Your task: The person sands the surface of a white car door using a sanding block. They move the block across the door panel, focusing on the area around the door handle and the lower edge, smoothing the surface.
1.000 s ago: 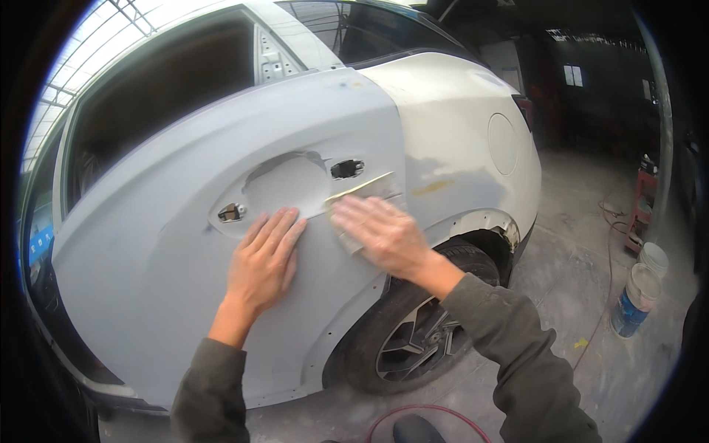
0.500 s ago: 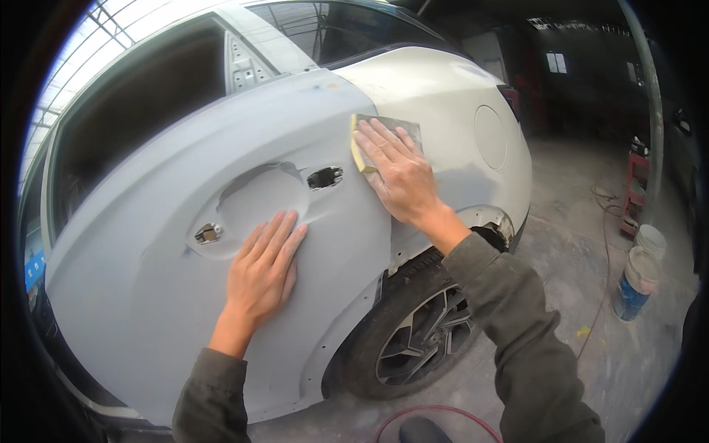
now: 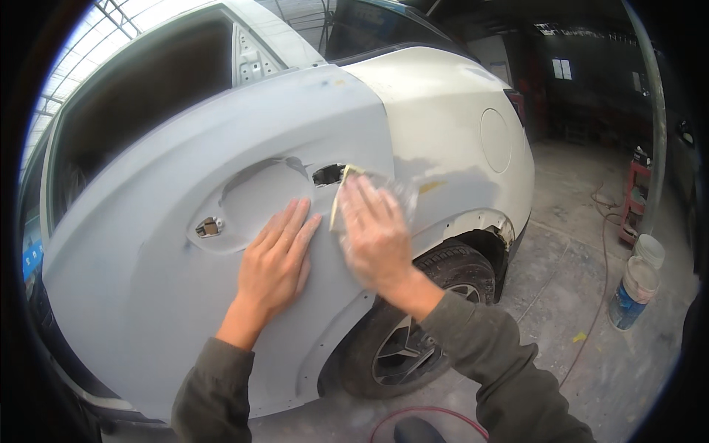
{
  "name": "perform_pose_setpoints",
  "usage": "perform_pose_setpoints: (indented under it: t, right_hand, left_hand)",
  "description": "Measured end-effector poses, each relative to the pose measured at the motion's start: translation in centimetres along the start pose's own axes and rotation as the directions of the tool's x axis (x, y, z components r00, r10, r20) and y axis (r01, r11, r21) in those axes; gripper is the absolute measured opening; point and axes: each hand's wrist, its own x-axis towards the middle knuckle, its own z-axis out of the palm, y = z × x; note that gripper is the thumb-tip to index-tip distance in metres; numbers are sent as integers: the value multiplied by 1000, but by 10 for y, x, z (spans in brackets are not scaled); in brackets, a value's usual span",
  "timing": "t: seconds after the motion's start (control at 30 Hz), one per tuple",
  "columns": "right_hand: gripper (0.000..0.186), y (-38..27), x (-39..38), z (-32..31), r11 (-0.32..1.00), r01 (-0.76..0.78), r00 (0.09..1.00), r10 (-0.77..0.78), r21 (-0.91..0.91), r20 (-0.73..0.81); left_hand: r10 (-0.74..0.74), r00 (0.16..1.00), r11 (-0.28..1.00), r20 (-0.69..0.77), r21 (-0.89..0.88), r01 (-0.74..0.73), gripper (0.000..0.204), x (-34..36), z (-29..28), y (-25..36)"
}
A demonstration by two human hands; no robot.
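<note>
A grey-primed car door panel [image 3: 177, 310] stands in front of me. My left hand [image 3: 273, 273] lies flat on it with fingers stretched out, just below the rounded handle recess [image 3: 266, 193]. My right hand [image 3: 378, 244], slightly blurred, presses a sanding pad [image 3: 337, 210] with a pale yellow edge against the door. The pad sits beside the dark handle opening [image 3: 327, 175], close to the door's rear edge; most of it is hidden under my fingers. A smaller opening [image 3: 209, 227] lies left of the recess.
Behind the door is a cream rear fender [image 3: 443, 96] with a grey patch above the wheel [image 3: 406, 354]. Buckets [image 3: 634, 292] and a red stand [image 3: 634, 196] are at the right. A red hose [image 3: 436, 410] crosses the dusty floor near my foot.
My right hand and the sanding pad have moved down and left, from the seam by the fender to beside the handle opening. My left hand has shifted slightly right and up in view.
</note>
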Motion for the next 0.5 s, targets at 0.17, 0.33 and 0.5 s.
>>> perform_pose_setpoints:
  t: [0.17,0.33,0.5]
  right_hand:
    - [68,40,-6,-14,990,132,991,-133,42,24]
    - [67,-14,-9,5,996,-1,1000,2,84,-7]
    - [65,-14,-7,12,942,232,971,-238,242,-4]
  left_hand:
    - [77,997,997,28,-6,-77,64,-13,-9,-14]
    - [80,997,996,3,41,-80,66,-25,-9,-19]
    - [59,998,998,11,3,-59,60,-31,-12,-24]
